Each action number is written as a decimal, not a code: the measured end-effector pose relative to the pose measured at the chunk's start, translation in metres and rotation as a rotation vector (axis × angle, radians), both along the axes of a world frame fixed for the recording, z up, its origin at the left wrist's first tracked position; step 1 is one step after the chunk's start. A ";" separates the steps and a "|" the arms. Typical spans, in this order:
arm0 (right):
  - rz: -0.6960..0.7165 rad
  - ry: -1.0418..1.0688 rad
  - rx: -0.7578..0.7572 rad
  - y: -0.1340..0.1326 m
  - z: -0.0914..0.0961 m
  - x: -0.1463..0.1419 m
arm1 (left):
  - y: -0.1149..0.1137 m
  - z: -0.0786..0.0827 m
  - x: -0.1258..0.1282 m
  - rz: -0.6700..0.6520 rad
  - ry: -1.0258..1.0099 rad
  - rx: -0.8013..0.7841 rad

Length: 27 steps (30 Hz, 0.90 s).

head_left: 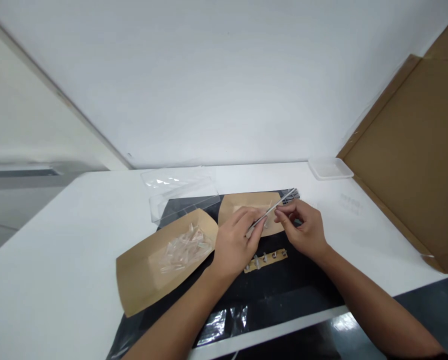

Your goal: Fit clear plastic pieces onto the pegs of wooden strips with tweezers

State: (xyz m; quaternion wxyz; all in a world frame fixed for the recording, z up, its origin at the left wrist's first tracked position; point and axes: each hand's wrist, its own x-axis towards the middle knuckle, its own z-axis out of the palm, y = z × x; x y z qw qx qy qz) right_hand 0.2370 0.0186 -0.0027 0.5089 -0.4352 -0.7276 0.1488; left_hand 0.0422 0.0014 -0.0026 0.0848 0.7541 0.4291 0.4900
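Note:
My left hand [237,241] and my right hand [302,226] meet over a black mat [284,285] on a white table. Both pinch a thin metal tool like tweezers [274,208], which slants up to the right. The left fingers close on its lower end, the right fingertips on its middle. Just below the hands lies a small tan strip [266,260] with several small metal studs. A brown paper tray [154,262] at the left holds several clear plastic pieces [184,247]. A second brown tray [242,202] lies behind the hands.
A clear plastic box [181,192] lies behind the trays. A shallow white tray [329,168] sits at the back right. A large cardboard sheet [407,165] leans at the right. A white wall rises behind the table [59,260], whose front edge is near.

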 end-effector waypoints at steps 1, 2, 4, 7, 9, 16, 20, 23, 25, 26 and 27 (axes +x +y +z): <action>0.003 0.012 -0.004 0.000 0.000 -0.001 | -0.001 0.001 0.001 -0.006 -0.029 -0.020; 0.007 0.011 0.005 0.000 0.000 -0.001 | -0.002 0.001 0.002 -0.007 -0.057 -0.046; 0.007 -0.024 0.053 0.001 0.000 -0.002 | -0.003 0.001 0.004 -0.010 -0.100 -0.097; -0.020 -0.104 0.133 0.002 0.000 -0.005 | -0.003 0.001 0.004 -0.012 -0.112 -0.120; -0.039 -0.157 0.165 0.003 -0.001 -0.006 | -0.002 0.000 0.004 -0.012 -0.116 -0.127; -0.064 -0.239 0.229 0.002 -0.005 -0.009 | -0.002 -0.001 0.004 -0.013 -0.139 -0.146; -0.172 -0.276 0.301 0.003 -0.005 -0.010 | -0.003 -0.001 0.005 -0.003 -0.118 -0.095; -0.231 -0.311 0.353 0.006 -0.005 -0.011 | -0.004 -0.001 0.006 0.011 -0.125 -0.099; -0.243 -0.360 0.399 0.008 -0.005 -0.013 | -0.004 -0.001 0.007 0.017 -0.149 -0.095; -0.247 -0.390 0.423 0.009 -0.005 -0.014 | -0.004 -0.002 0.007 0.019 -0.159 -0.088; -0.252 -0.420 0.444 0.009 -0.005 -0.015 | -0.004 -0.002 0.007 0.021 -0.163 -0.079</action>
